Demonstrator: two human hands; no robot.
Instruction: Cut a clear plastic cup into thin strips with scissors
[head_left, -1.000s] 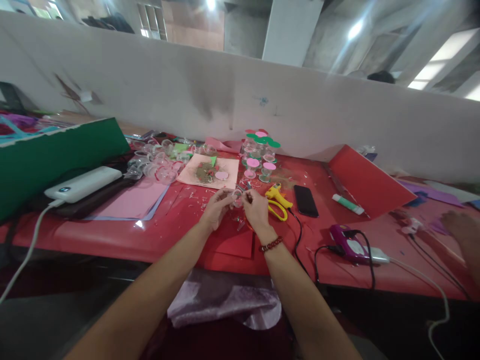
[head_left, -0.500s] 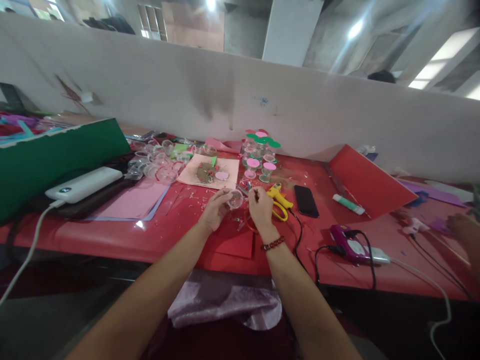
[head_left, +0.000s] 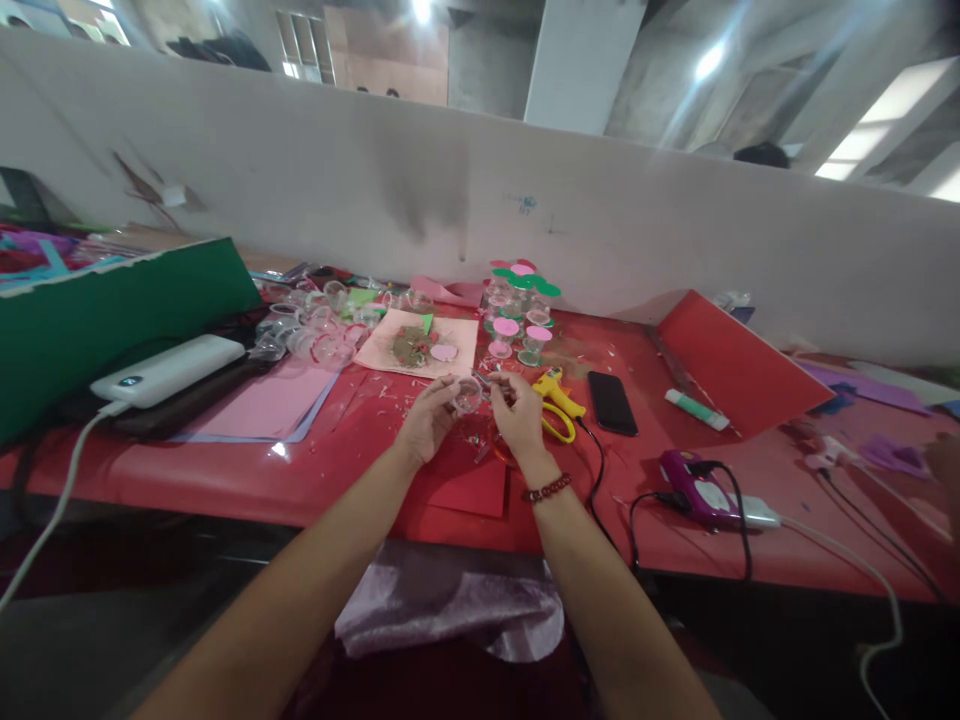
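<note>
Over the red table [head_left: 225, 470], my left hand [head_left: 429, 415] is closed around a small clear plastic cup [head_left: 468, 396]. My right hand [head_left: 517, 415], with a bead bracelet on the wrist, is pinched just right of the cup's mouth on a small thin thing I cannot make out. Both hands hover close together above scraps of red paper. Beyond them lies a beige sheet [head_left: 420, 342] with craft bits and a pink disc on it.
A yellow glue gun and scissors [head_left: 555, 398], a black phone [head_left: 611, 401], a glue stick [head_left: 695, 409] and a purple tool with cables [head_left: 694, 493] lie to the right. Clear cups [head_left: 307, 320], a white power bank [head_left: 166, 368], pink paper and green board sit left. Pink-topped cups [head_left: 517, 320] stand behind.
My right hand has come back toward the cup after drawing slightly away. Another person's hand at the far right edge has withdrawn out of view.
</note>
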